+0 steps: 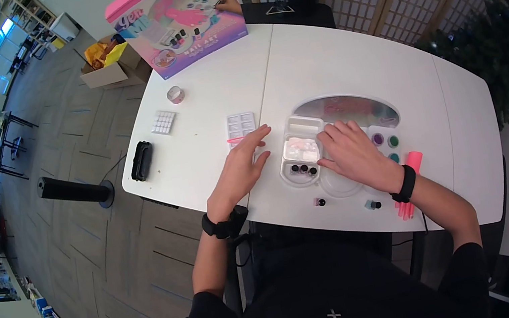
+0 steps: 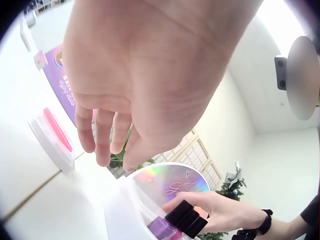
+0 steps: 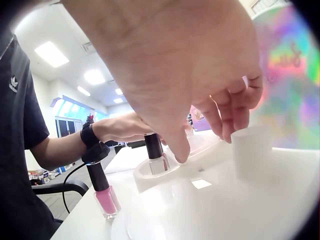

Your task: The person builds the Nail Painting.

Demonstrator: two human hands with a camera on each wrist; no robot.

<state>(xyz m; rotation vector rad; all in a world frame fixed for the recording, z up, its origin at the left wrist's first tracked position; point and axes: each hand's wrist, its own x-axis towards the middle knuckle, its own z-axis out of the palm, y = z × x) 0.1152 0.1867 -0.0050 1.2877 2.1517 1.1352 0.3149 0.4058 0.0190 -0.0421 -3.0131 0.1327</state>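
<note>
A white case (image 1: 295,174) with a pale pink compartment (image 1: 300,149) and several small black-capped bottles (image 1: 303,170) stands before a holographic mirror (image 1: 348,112). Over the case's right edge hangs my right hand (image 1: 357,153), fingers bent downward and thumb apart; whether the fingertips touch the case cannot be told. My left hand (image 1: 245,166) is held left of the case with relaxed fingers, nothing visible in it. Near it lies a white tray (image 1: 240,122) with a pink stick (image 1: 235,140). In the right wrist view, a pink bottle (image 3: 107,201) stands outside the case.
A colourful box (image 1: 176,23) stands at the back left. A roll of tape (image 1: 175,94), a white sheet of small pieces (image 1: 163,122) and a black case (image 1: 142,161) lie left. Purple and green pots (image 1: 393,141) and a pink hand-shaped piece (image 1: 413,161) are right.
</note>
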